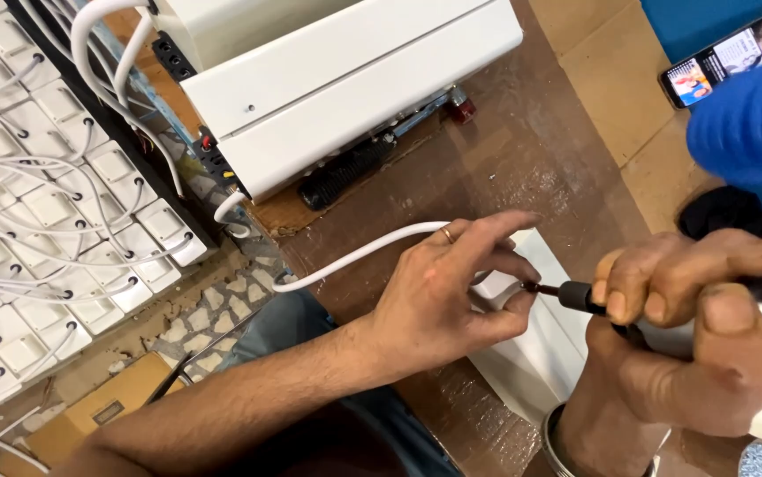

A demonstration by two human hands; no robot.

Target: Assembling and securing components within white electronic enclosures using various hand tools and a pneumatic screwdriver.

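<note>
Two hands meet over a small white plastic box [497,287] on the brown counter [522,150]: the left hand [438,296] clamps it with its white cable [354,254], the right hand [672,309] grips a powered screwdriver [575,296], tip at the box. Should the bit slip off, it could jab the left fingers [513,305] just beside it.
</note>
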